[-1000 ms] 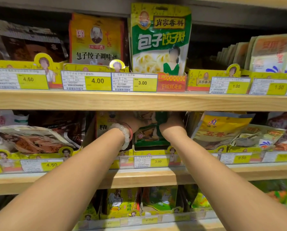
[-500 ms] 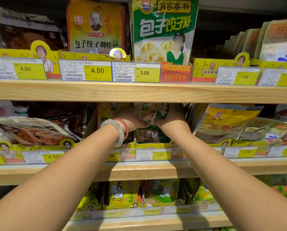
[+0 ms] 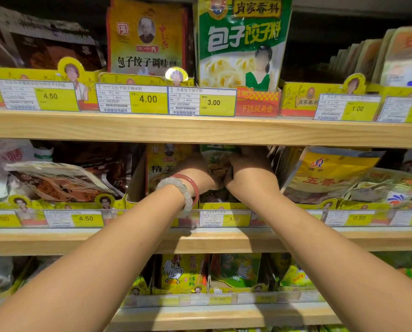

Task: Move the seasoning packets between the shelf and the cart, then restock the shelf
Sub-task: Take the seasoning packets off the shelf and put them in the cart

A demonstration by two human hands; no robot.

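- Both my hands reach into the middle shelf [image 3: 224, 240], into the slot above the 3.00 tag [image 3: 225, 218].
- The packets [image 3: 218, 164] stand upright between them, long axis vertical, tops tucked under the upper board.
- Left hand [image 3: 195, 172] presses the stack's left side; right hand [image 3: 250, 171] clasps the right side. The fingers lie hidden far behind the stack, so the grip is my guess.
- Both hands are equally near, and the stack comes out toward me.

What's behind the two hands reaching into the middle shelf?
A green seasoning packet shows between the left hand and right hand, which seem to grip it. Its lower part and anything deeper on the middle shelf are hidden by the hands.
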